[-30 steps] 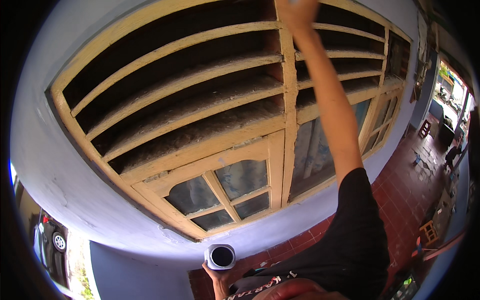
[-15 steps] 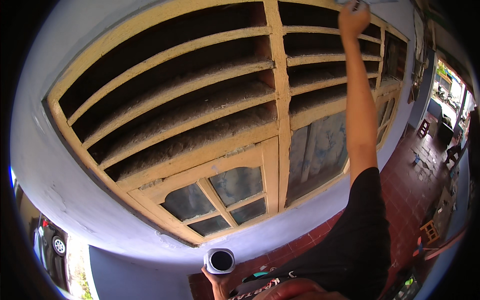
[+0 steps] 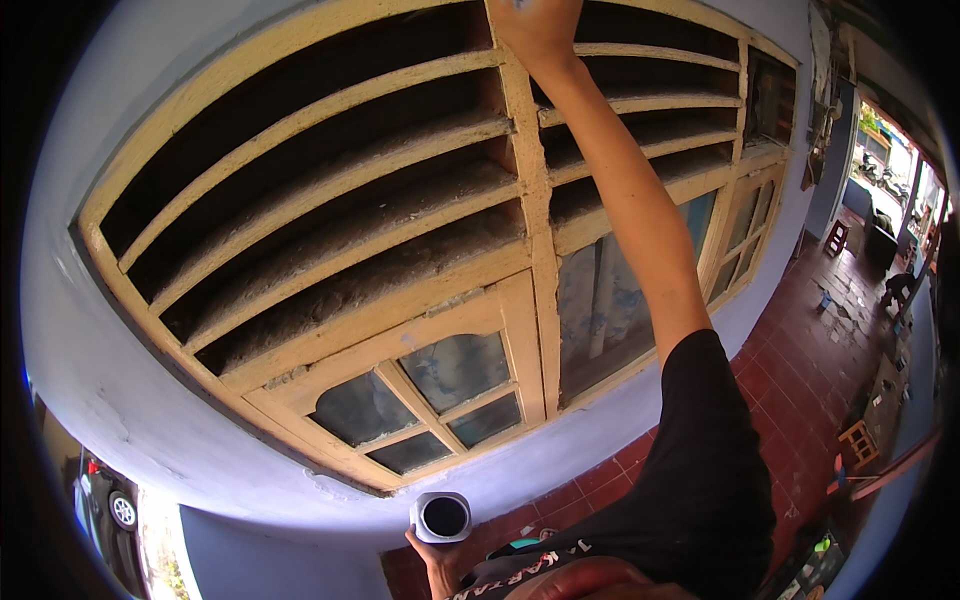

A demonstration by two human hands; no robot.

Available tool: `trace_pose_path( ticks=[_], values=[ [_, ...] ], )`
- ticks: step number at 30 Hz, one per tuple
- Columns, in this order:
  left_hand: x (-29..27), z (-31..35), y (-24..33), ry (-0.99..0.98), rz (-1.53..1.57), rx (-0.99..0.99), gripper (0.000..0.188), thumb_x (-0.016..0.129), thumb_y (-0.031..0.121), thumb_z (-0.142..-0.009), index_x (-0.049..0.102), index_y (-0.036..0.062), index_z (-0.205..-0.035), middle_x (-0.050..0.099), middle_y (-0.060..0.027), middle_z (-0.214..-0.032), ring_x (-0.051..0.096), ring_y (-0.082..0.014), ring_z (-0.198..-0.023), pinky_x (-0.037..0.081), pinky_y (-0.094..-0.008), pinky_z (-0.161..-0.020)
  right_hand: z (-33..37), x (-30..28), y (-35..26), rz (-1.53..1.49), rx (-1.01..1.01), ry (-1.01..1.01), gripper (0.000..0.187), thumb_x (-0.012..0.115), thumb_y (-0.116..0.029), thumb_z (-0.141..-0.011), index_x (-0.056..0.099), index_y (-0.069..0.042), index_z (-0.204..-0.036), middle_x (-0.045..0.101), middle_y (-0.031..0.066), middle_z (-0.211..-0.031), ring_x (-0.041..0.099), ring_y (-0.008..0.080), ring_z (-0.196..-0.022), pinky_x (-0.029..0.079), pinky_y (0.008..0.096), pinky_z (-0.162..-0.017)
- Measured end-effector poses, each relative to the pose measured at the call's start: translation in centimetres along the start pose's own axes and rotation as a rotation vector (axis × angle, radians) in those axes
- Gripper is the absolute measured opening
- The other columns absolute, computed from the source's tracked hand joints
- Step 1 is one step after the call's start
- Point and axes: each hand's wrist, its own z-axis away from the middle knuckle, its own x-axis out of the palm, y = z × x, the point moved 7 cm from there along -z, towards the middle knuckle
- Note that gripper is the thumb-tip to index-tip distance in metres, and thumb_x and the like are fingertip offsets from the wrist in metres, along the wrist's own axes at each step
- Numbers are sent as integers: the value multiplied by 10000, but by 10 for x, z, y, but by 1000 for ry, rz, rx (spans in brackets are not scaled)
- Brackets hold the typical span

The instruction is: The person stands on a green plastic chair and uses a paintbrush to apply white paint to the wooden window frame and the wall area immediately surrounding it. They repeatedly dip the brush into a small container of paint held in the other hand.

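Note:
My left hand [image 3: 440, 562] holds a pale, square-cornered container [image 3: 418, 516] with a round, dark opening, low in front of me. Its fingers wrap round the side. My right arm reaches up across a yellow wooden window frame [image 3: 535, 215]. At the upper edge of the picture my right hand [image 3: 543, 35] is closed, in front of the top of the frame's middle post. The picture's edge cuts off its fingertips and whatever they hold. A bluish smear shows on the hand. Dusty yellow slats [image 3: 350, 245] run across dark gaps to the left of the post.
Below the slats are a paned casement [image 3: 455, 375] and a curtained glass pane [image 3: 605, 310]. Pale lilac wall [image 3: 220, 440] surrounds the frame. Red floor tiles [image 3: 775, 400] stretch right, with a small wooden stool [image 3: 858, 445] on them. A dark car [image 3: 105, 510] stands outside, lower left.
My right hand has moved left along the top of the frame, from its right half to the middle post. My left hand and the container stay almost in place. The view has shifted slightly.

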Motion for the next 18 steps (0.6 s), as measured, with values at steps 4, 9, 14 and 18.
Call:
trace_pose_path(
  ticks=[4, 9, 14, 18],
  values=[
    [-5, -11, -1, -161, 22, 49, 703, 380, 642, -879, 614, 173, -1347, 639, -88, -1338, 592, -340, -1216, 489, -586, -975, 14, -33, 52, 45, -18, 22, 192, 666, 26, -944, 608, 78, -1120, 669, 250, -944, 708, 387, -810, 559, 417, -645],
    [-12, -24, -6, -181, 80, -20, 689, 386, 644, -879, 624, 174, -1324, 646, -79, -1322, 599, -331, -1199, 495, -583, -964, -3, -123, 136, 561, -78, 87, 219, 618, -131, -1033, 648, 79, -979, 639, 199, -835, 619, 360, -681, 487, 427, -612],
    [-38, -46, -35, -263, 427, -271, 682, 395, 651, -871, 632, 186, -1310, 649, -71, -1314, 600, -329, -1189, 497, -578, -959, 23, -173, 188, 414, 291, 92, 268, 649, -165, -1006, 694, 90, -940, 715, 186, -912, 692, 330, -801, 514, 452, -718],
    [-8, -12, -7, -110, 196, -98, 677, 406, 653, -864, 636, 188, -1299, 651, -67, -1309, 603, -326, -1180, 498, -577, -957, 30, -198, 191, 474, 330, 153, 304, 618, -206, -1034, 692, 88, -1001, 725, 191, -869, 707, 305, -798, 526, 432, -768]
  ],
)
